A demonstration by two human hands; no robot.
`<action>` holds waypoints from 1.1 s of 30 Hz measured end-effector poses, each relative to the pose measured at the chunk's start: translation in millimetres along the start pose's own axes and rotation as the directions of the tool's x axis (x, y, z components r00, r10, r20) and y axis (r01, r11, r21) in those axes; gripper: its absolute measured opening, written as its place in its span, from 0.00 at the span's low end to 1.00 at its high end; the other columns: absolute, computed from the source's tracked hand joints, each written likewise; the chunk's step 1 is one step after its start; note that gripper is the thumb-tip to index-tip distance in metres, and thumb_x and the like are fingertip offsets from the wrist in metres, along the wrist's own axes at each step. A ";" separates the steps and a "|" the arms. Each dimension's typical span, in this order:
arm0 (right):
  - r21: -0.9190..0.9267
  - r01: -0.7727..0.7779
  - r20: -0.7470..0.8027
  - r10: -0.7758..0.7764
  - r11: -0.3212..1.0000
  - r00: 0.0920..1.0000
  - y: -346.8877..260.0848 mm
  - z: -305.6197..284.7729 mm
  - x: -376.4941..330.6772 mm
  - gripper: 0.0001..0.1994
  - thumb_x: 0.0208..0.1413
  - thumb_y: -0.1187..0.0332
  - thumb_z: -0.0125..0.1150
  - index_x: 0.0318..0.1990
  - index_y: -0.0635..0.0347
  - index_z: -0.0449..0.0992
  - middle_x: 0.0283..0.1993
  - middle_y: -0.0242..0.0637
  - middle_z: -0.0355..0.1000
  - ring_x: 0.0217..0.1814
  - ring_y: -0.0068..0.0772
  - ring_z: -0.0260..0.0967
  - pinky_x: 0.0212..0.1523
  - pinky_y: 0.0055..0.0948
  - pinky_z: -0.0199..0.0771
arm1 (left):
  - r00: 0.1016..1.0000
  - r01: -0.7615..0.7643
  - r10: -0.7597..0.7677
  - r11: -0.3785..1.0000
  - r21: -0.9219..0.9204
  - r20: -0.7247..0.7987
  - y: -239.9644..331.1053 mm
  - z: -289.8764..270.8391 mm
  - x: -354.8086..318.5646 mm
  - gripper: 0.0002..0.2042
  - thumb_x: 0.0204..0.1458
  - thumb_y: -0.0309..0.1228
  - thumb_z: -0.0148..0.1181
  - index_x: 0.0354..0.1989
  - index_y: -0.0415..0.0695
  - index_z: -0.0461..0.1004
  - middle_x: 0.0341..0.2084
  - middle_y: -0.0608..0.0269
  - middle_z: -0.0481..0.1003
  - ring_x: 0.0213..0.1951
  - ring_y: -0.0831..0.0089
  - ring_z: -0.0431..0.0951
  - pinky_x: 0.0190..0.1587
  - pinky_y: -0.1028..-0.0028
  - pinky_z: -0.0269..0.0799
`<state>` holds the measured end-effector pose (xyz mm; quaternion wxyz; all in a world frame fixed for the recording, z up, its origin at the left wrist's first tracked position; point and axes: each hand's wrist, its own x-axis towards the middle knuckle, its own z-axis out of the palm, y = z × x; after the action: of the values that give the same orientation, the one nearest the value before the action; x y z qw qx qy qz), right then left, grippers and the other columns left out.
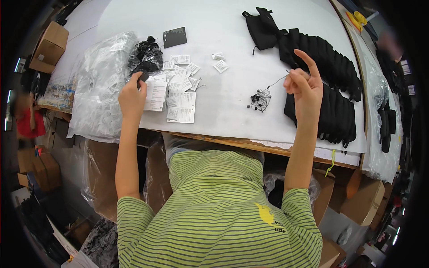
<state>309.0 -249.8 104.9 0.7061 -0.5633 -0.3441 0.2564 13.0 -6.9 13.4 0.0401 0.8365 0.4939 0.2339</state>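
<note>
My left hand [132, 97] is closed in a pinch on a small dark piece [144, 77], perhaps a black tag, just above a white printed card [155, 94]. Thumb and fingers of my right hand [307, 91] pinch a thin black tag string [278, 82], the index finger pointing up. That string runs toward a small tangle of black tag strings [259, 100] on the table. Between my hands lie loose white printed labels [180, 82] and another white card [184, 107]. A black card [174, 37] rests farther back.
A large clear plastic bag of white labels [100, 85] lies at the left, beside a clear bag of black strings [146, 56]. Rows of black fabric pouches [319, 58] stand at the right on the white table [232, 120]. Cardboard boxes [49, 44] and a person in red [30, 120] are at the far left.
</note>
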 end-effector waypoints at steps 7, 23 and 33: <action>0.043 -0.065 0.034 0.063 0.997 0.997 21.6 21.9 -43.3 0.24 0.50 0.80 0.55 0.57 0.65 0.62 0.24 0.36 0.72 0.26 0.19 0.67 0.30 0.18 0.66 | 0.986 0.115 0.034 0.575 -0.810 0.164 112.6 -35.3 -39.0 0.10 0.49 0.26 0.61 0.41 0.41 0.75 0.31 0.63 0.78 0.35 0.77 0.77 0.39 0.78 0.71; -0.323 0.086 0.138 -0.043 0.943 0.989 35.1 46.9 -65.2 0.21 0.45 0.81 0.52 0.51 0.66 0.65 0.44 0.31 0.70 0.23 0.17 0.63 0.27 0.19 0.63 | 0.925 -0.069 0.328 0.642 -0.763 0.192 172.2 -23.0 -94.8 0.15 0.47 0.19 0.60 0.46 0.42 0.75 0.32 0.60 0.79 0.31 0.77 0.80 0.34 0.80 0.74; -0.022 -0.412 0.198 0.408 0.911 0.891 56.4 18.7 -65.1 0.10 0.57 0.71 0.56 0.44 0.64 0.69 0.21 0.31 0.69 0.23 0.17 0.65 0.26 0.17 0.64 | 0.899 -0.195 0.416 0.658 -0.728 0.136 173.6 -8.9 -91.7 0.17 0.48 0.23 0.61 0.48 0.48 0.75 0.24 0.61 0.77 0.24 0.72 0.76 0.26 0.76 0.71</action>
<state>254.8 -273.9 39.7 0.6041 -0.5876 -0.2831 0.4578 112.5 -174.2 40.9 0.3843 0.8548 0.2075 0.2804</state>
